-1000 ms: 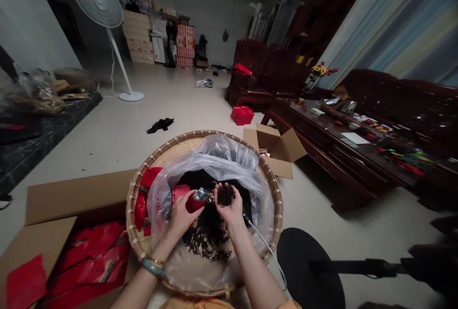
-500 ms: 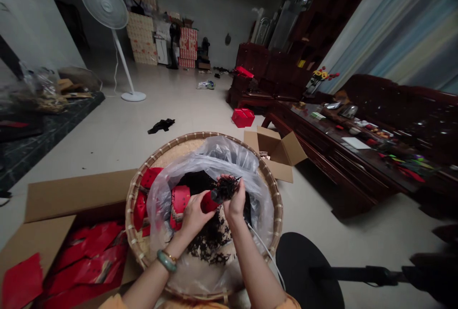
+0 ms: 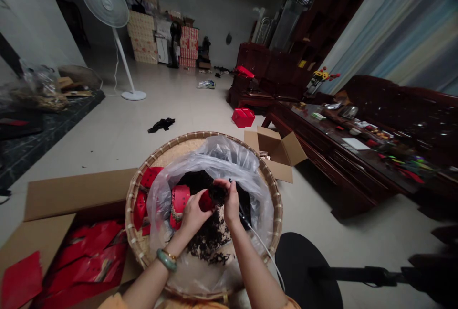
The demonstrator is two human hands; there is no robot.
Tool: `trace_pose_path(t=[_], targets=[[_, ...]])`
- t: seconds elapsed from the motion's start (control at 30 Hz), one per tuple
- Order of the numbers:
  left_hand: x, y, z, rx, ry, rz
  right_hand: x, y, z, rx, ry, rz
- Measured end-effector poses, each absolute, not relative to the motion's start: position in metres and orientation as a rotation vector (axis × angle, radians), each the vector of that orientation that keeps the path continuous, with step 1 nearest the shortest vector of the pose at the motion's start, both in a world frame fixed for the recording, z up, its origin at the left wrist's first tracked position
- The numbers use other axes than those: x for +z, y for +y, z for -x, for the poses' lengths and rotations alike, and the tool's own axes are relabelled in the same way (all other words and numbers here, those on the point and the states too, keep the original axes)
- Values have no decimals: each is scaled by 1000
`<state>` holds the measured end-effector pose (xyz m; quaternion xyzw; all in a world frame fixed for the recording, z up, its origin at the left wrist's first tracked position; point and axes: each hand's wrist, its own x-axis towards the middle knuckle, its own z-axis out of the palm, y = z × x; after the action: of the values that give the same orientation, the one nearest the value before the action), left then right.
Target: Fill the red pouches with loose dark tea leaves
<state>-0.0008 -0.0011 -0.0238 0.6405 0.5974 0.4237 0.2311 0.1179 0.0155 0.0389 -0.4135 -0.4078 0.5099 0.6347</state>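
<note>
The left hand (image 3: 191,217) closes its fingers around a small red packet (image 3: 206,201), which sits tilted just under the right hand (image 3: 227,199). The fingertips (image 3: 222,185) of the right hand press together and pinch a small clump of dark dried leaves (image 3: 216,193), probably tea, at the top of the packet. These fingers hide the packet's mouth, so I cannot tell if leaves are inside it. More leaves (image 3: 209,237) lie in a loose heap inside a clear plastic bag (image 3: 214,154), and the bag sits in a round woven bamboo tray (image 3: 133,223).

If the pinch opens too early, or the packet tips more, leaves can miss the mouth and drop back on the heap. A hard squeeze from the left hand could also narrow the mouth or crush the leaves. A white cable (image 3: 263,247) runs from near the right wrist over the tray's rim, so a wide arm movement could catch it.

Other red packets (image 3: 180,201) crowd the bag beside the left hand, but there is open room above the heap. A cardboard box (image 3: 77,194) holding red sheets (image 3: 21,280) stands just beside the tray's lower left rim, and a small open carton (image 3: 275,151) sits just beyond its upper right rim.
</note>
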Motion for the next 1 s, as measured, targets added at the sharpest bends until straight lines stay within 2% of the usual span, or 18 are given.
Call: trace_pose_path(t=[0.27,0.43,0.57,0.73,0.8,0.9,1.0], targets=[[-28,1,1,1179,1642,-1705,49,8,-115,1347,-1001,796],[-24,1,2,1187,1684,-1691,61,7,-120,1364,-782,681],[-21,0,6,1238,1678,-1660,48,10,-133,1299,-683,745],[-24,-1,12,1247,1694,-1701,21,4,-147,1244,-1177,1144],[-24,-1,13,1251,1648,-1762,20,-3,-147,1099,-1304,1228],[-23,-2,14,1219,1645,-1818,30,-12,-144,887,-1427,1236],[-20,-3,14,1200,1643,-1872,38,-14,-139,906,-1534,1161]])
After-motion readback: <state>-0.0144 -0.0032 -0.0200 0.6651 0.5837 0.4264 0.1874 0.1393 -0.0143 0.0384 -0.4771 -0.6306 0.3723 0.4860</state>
